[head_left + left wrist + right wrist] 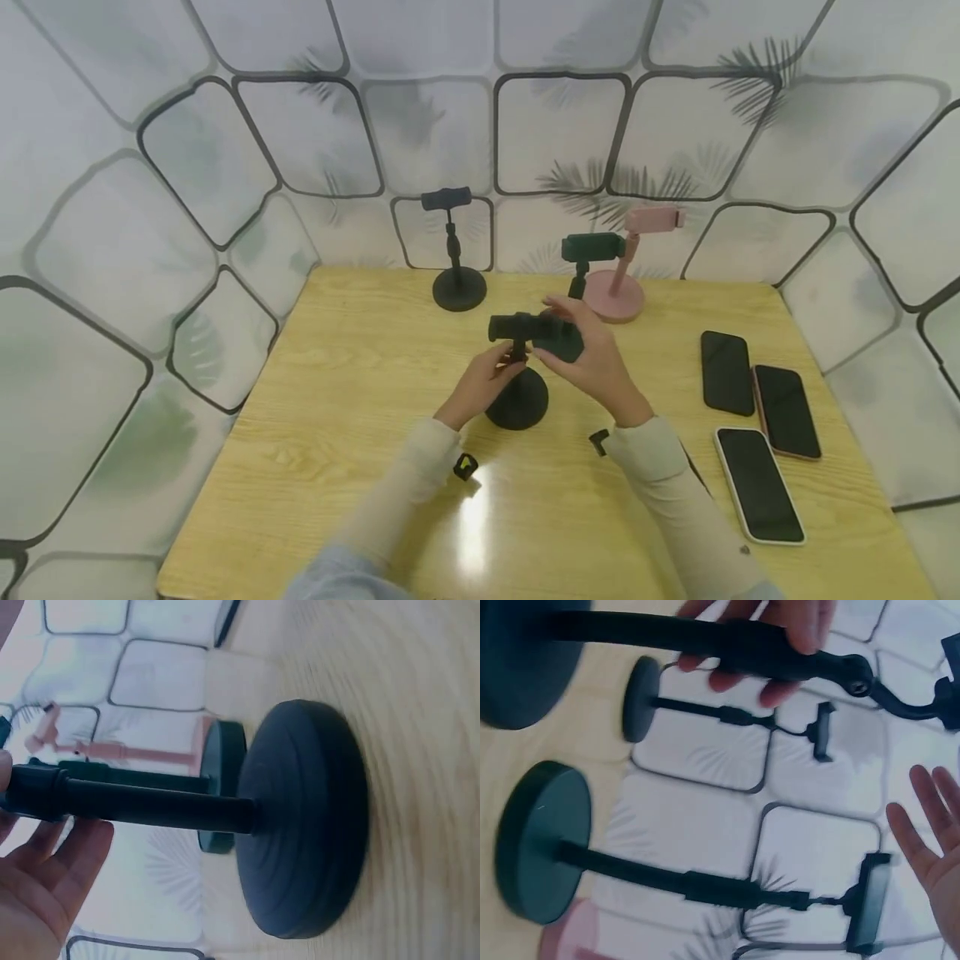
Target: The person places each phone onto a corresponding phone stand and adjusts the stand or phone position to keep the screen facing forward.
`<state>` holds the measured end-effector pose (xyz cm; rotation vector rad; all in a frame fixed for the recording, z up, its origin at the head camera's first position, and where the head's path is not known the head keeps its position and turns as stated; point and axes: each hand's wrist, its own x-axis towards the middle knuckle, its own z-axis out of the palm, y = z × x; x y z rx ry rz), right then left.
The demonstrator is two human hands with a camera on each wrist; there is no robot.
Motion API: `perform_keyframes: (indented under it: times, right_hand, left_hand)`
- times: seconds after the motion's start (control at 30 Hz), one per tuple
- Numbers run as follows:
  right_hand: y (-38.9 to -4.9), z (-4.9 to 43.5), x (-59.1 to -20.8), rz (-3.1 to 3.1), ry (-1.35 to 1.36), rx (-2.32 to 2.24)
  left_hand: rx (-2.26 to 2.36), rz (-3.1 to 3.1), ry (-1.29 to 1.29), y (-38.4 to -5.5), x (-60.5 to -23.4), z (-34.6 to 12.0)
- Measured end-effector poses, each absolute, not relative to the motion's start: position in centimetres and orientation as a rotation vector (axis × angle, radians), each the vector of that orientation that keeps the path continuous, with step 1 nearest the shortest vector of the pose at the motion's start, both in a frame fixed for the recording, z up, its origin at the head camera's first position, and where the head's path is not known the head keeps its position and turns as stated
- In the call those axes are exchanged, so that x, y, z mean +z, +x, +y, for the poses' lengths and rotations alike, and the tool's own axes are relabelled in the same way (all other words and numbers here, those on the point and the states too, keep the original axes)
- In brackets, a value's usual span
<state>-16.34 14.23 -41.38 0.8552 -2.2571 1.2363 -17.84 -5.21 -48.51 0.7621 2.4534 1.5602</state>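
A black phone stand with a round base stands upright near the middle of the table. My left hand grips its pole just below the clamp; in the left wrist view the fingers lie around the thicker collar of the pole. Beside the clamp's right end is my right hand, thumb and fingers spread around that end. The right wrist view shows its extended fingers close to the clamp, which is cut off by the frame edge.
Behind the right hand stands a green phone stand, with a pink one farther back. Another black stand is at the back left. Three phones lie at the right: one black, one dark-faced, one white-edged. Patterned fabric encloses the table.
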Motion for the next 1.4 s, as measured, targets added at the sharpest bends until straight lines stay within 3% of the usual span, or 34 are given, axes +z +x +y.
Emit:
perform_keyframes:
  times: [0.3, 0.7, 0.97, 1.1, 1.23, 1.4]
  right_hand:
    - [-17.1, 12.5, -39.6, -2.197, 1.174, 1.141]
    - [-18.5, 12.5, -39.8, -2.279, 0.918, 1.168]
    - [-17.0, 14.8, -40.4, -2.293, 0.949, 1.194]
    - [-16.5, 19.8, -41.6, -2.204, 0.722, 1.187]
    - [-17.7, 26.8, -43.5, -2.312, 0.246, 1.127]
    - [-19.9, 34.6, -47.6, -2.74, -0.276, 0.944]
  left_hand:
    - [1.567, 2.277, 0.831, -16.9, -48.7, -4.7]
    - [1.511, 2.311, 0.905, -18.6, -49.4, -3.3]
    - [1.531, 2.312, 0.786, -18.4, -50.0, -3.6]
    - [1.535, 2.268, 0.771, -17.6, -48.8, -3.8]
    - [1.484, 2.244, 0.743, -17.1, -46.4, -3.8]
    - [1.456, 2.279, 0.759, -18.4, -47.5, -4.0]
